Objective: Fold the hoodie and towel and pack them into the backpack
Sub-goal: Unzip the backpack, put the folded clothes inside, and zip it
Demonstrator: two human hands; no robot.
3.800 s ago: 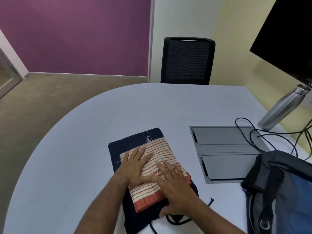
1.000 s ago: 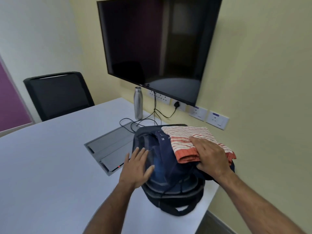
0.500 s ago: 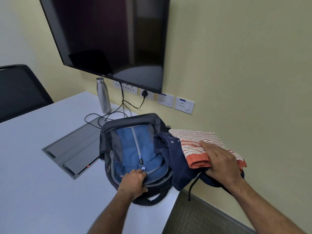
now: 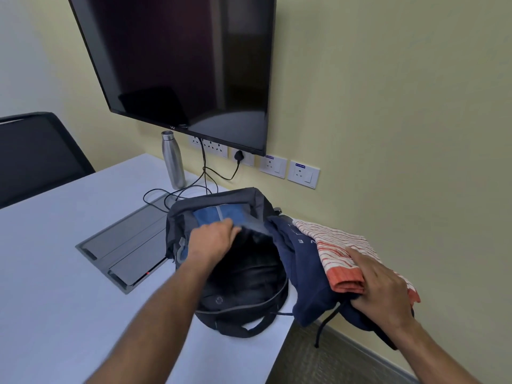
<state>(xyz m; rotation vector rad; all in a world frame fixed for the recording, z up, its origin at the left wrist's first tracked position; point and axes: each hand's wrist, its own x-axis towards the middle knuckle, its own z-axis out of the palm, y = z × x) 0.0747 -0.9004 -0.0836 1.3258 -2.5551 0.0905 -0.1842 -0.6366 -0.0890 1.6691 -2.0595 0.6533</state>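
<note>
A grey and blue backpack (image 4: 221, 325) lies on the white table's corner with its main compartment gaping dark. My left hand (image 4: 212, 241) grips the blue front flap (image 4: 219, 214) and holds it back. Right of the bag, past the table edge, my right hand (image 4: 383, 291) holds the folded navy hoodie (image 4: 302, 278) with the folded cream and orange striped towel (image 4: 332, 242) stacked on top. The hoodie's left edge touches the bag's rim, and a drawstring hangs below it.
A steel bottle (image 4: 173, 160) stands by the wall with black cables (image 4: 205, 178) running to sockets. A grey cable hatch (image 4: 124, 245) is set in the table (image 4: 55, 273) left of the bag. A wall screen (image 4: 180, 59) hangs above; a black chair (image 4: 38, 151) stands far left.
My left hand has pulled the backpack's front flap up and away, opening the main compartment. My right hand still holds the hoodie and towel stack beside the bag, now slightly lower.
</note>
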